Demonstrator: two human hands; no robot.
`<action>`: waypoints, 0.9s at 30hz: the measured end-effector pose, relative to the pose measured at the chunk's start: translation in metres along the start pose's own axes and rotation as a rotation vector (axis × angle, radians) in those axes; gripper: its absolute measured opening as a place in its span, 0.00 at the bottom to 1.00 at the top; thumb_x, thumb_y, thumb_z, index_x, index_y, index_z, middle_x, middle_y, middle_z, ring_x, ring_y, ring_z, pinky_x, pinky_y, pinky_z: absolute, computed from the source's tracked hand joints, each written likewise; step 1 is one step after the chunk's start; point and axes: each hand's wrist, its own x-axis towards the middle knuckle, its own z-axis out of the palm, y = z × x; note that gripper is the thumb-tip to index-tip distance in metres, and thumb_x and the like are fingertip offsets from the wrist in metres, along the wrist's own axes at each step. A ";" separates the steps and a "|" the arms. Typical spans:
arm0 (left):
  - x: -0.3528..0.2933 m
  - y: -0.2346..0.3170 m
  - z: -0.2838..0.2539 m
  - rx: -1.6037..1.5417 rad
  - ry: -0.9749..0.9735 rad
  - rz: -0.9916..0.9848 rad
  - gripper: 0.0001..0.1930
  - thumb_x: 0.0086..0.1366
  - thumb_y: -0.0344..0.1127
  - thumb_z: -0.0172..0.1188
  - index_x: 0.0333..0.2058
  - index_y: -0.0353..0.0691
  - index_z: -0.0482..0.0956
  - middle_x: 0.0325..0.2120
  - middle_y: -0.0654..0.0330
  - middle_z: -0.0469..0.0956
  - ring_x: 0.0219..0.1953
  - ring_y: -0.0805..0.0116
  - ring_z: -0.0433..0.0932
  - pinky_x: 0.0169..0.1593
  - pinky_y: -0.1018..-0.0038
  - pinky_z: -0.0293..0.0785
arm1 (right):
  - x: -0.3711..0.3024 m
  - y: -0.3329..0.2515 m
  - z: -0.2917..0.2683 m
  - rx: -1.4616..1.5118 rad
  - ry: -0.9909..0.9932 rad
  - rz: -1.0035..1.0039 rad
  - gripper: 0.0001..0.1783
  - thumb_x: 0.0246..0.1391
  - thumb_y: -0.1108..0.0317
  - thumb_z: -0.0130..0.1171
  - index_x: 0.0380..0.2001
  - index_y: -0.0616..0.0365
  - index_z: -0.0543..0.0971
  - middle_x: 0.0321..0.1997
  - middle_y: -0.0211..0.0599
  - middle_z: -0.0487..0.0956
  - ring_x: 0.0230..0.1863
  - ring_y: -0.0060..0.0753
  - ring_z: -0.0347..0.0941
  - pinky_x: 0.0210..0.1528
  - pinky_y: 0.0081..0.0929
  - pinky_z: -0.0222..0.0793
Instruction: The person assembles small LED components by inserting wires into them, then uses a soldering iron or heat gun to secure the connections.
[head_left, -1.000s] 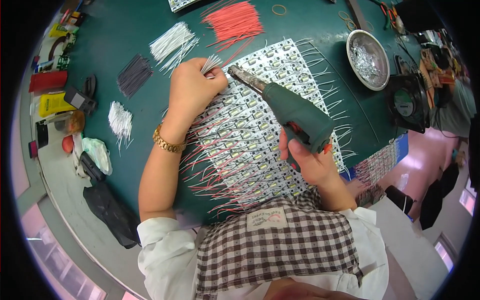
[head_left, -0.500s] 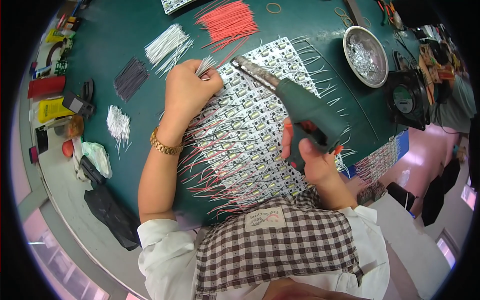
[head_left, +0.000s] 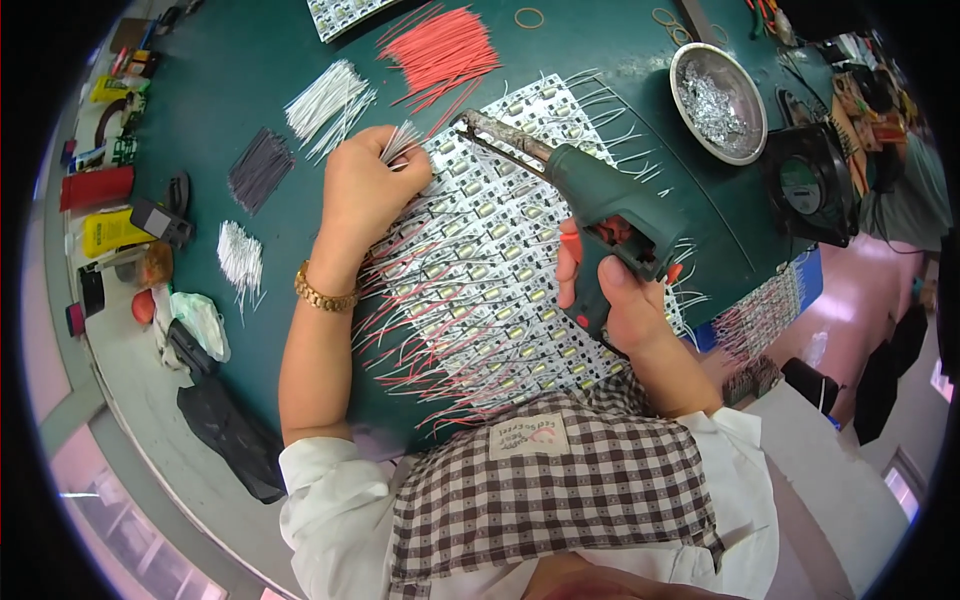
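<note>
Head view: the LED circuit-board panel (head_left: 508,268) lies on our desk (head_left: 225,95); our left grip (head_left: 362,188) pinches white wires (head_left: 402,141), presumably keeping their ends reachable, while our right grip (head_left: 632,312) clasps the soldering gun (head_left: 598,190), tip angled toward them.

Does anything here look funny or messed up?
The soldering gun in the right hand has a dark, patchy barrel, perhaps scorched from use. Also, a few stray red wires stick out from the pile of red wires toward the LED circuit boards, while most lie bunched together.
</note>
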 end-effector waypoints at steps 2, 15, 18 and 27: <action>0.002 -0.003 -0.012 -0.044 -0.142 0.011 0.10 0.53 0.36 0.62 0.26 0.32 0.78 0.18 0.57 0.76 0.20 0.71 0.72 0.29 0.72 0.69 | -0.001 -0.001 0.000 0.007 0.011 0.012 0.34 0.54 0.45 0.54 0.50 0.66 0.68 0.30 0.38 0.74 0.24 0.25 0.71 0.26 0.20 0.67; -0.024 0.008 -0.011 -0.170 -0.017 0.118 0.07 0.60 0.31 0.61 0.35 0.34 0.79 0.26 0.68 0.77 0.25 0.83 0.69 0.30 0.83 0.66 | -0.002 0.003 -0.009 0.128 -0.065 -0.081 0.20 0.60 0.63 0.50 0.51 0.66 0.69 0.34 0.36 0.75 0.28 0.23 0.72 0.32 0.21 0.69; -0.027 0.007 0.004 -0.037 -0.056 0.177 0.07 0.56 0.31 0.62 0.31 0.32 0.79 0.26 0.62 0.78 0.25 0.79 0.73 0.32 0.79 0.69 | -0.001 0.004 -0.008 0.142 -0.068 -0.113 0.21 0.61 0.63 0.50 0.51 0.66 0.69 0.34 0.36 0.75 0.28 0.23 0.72 0.32 0.21 0.69; -0.024 0.007 0.013 0.019 0.064 0.157 0.08 0.48 0.32 0.59 0.20 0.31 0.74 0.18 0.49 0.72 0.19 0.58 0.70 0.27 0.68 0.67 | -0.017 -0.009 -0.007 0.097 0.010 -0.055 0.36 0.54 0.43 0.53 0.49 0.70 0.65 0.29 0.47 0.75 0.20 0.29 0.72 0.24 0.21 0.69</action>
